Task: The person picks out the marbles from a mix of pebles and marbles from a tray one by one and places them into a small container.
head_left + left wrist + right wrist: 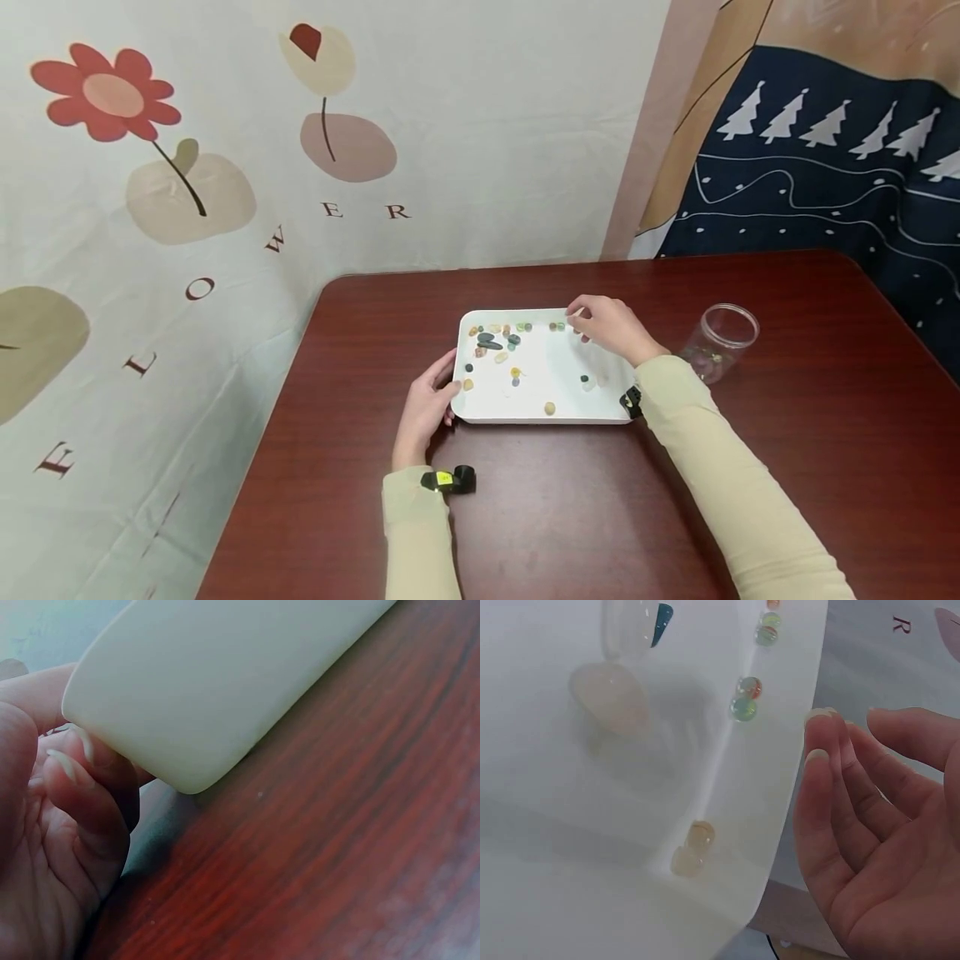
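A white rectangular tray (551,354) lies on the table, with several marbles and small stones spread over it. My left hand (426,404) grips its left side, thumb at the rim; in the left wrist view, curled fingers (94,802) meet the corner. Over the far right edge is my right hand (611,325), its fingers loosely bent, with nothing between thumb and fingertips in the right wrist view. Green and orange marbles (744,709) line the tray's far wall near it. A pale translucent stone (611,697) sits farther in. Dark flat stones (487,340) cluster toward the far left.
A clear plastic jar (705,343) stands right of the tray, behind the right forearm, with small greenish bits low inside. The reddish-brown table (555,508) reaches back to a hanging cloth (480,167) with printed flowers. A dark blue tree-patterned cloth (817,183) hangs at right.
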A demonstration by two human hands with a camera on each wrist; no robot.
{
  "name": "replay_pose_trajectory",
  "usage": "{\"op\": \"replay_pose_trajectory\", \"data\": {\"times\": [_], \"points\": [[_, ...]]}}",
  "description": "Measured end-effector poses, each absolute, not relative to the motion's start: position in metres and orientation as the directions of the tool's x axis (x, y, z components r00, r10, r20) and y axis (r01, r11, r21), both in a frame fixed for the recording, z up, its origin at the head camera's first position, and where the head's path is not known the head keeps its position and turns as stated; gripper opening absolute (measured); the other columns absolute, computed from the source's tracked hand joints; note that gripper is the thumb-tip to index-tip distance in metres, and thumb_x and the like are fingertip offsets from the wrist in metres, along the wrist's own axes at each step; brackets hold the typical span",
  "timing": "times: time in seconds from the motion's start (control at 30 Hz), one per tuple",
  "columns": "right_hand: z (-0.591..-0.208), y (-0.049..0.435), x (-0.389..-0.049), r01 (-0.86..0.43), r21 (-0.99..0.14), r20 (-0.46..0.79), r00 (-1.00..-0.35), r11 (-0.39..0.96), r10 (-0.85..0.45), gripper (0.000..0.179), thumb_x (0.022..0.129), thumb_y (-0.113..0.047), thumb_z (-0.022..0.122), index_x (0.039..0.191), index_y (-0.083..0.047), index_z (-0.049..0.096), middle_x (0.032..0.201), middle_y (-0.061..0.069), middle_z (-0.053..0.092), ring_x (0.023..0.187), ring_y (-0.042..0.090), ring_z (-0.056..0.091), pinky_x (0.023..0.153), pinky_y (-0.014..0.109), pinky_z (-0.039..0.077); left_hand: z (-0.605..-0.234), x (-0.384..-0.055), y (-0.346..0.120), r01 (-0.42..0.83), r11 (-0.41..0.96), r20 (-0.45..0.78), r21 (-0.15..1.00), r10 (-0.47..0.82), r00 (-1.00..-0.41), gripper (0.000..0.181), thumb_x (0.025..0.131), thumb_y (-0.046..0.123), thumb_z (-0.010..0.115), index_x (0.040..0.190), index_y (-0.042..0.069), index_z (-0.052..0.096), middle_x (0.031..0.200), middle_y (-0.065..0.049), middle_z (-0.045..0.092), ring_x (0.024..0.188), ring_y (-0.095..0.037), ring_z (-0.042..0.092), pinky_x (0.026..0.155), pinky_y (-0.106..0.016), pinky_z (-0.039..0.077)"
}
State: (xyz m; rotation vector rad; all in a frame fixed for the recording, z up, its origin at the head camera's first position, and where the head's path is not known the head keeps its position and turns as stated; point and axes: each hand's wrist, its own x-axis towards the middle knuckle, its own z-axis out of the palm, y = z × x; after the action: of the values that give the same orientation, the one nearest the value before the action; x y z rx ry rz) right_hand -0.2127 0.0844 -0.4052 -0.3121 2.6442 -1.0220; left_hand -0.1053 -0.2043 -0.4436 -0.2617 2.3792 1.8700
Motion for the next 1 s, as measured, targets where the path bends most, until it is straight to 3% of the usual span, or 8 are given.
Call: {"op": "replay_pose_trajectory", "data": {"times": [0.27,0.63,1.0], "points": [[-0.414,0.078,-0.218,-0.064,-0.661,-0.262,-0.914,0.748,-0.310,0.029,0.092,-0.020,0.052,0.120,-0.012,0.055,0.098,0.010,0.063,0.079,0.021,0.062,0.068,0.029,0.047,-0.458,-0.111,-0.208,-0.204,0.215,-0.189,0.955,-0.086,-0.978,0.051,0.086,0.009,0.056,0.133,0.027,0.049,0.131,-0.001,0.053,0.038,-0.014,0.042,0.036,-0.025,0.041],[-0.427,0.072,-0.225,-0.040,-0.634,-0.341,-0.882,0.773,-0.325,0.037,0.092,-0.018,0.050,0.128,-0.012,0.049,0.094,0.010,0.060,0.073,0.019,0.057,0.064,0.028,0.044,-0.443,-0.106,-0.205,-0.204,0.224,-0.193,0.953,-0.073,-0.979,0.052,0.086,0.007,0.054,0.136,0.021,0.047,0.133,-0.006,0.051,0.037,-0.010,0.042,0.037,-0.025,0.041],[-0.436,0.068,-0.227,-0.028,-0.640,-0.347,-0.881,0.768,-0.321,0.035,0.091,-0.016,0.049,0.126,-0.013,0.050,0.105,0.011,0.058,0.075,0.018,0.056,0.063,0.025,0.047,-0.443,-0.106,-0.205,-0.205,0.232,-0.193,0.951,-0.071,-0.979,0.052,0.087,0.008,0.055,0.137,0.020,0.046,0.135,-0.008,0.050,0.038,-0.010,0.042,0.037,-0.027,0.043]]}}
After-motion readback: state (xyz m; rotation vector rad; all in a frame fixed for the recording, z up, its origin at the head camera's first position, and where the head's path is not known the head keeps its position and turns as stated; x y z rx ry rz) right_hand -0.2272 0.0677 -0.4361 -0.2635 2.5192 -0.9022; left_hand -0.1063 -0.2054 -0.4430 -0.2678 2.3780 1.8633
